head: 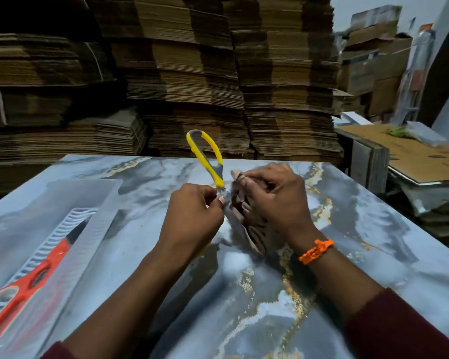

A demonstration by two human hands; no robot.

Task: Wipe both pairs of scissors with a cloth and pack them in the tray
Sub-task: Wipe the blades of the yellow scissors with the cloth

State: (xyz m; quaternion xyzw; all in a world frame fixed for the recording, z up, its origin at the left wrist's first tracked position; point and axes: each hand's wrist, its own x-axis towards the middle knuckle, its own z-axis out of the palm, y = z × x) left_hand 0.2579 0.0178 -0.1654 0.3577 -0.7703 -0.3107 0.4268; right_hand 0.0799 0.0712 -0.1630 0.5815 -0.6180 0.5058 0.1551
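two hands work over a marbled blue-grey table (360,216), seen from above. the left hand (192,216) pinches the yellow scissors (213,172) just below the handles, thumb and fingers curled onto the metal near the pivot. the right hand (275,200), with an orange wristband (315,251), has its fingers curled round a bunched brown cloth (246,224). the two hands nearly touch.

the yellow scissors stand lifted off the table. their long axis runs from the handle loop, up and away from the person, down toward the hands. the blades are hidden under the cloth and fingers, so whether they are open or closed cannot be told. the cloth sits right of the left hand's pinch, on the blade end.

a clear plastic tray (94,187) lies on the table to the left, well apart from the hands, nearer the left hand. inside it the red scissors (34,275) lie flat beside a white ribbed strip (57,237), dark blades pointing away from the person.

judging from this, one pair is packed and the yellow pair is being wiped. placing it would mean carrying it leftward and laying it down alongside the red pair.

tall stacks of flattened cardboard (192,73) fill the background.
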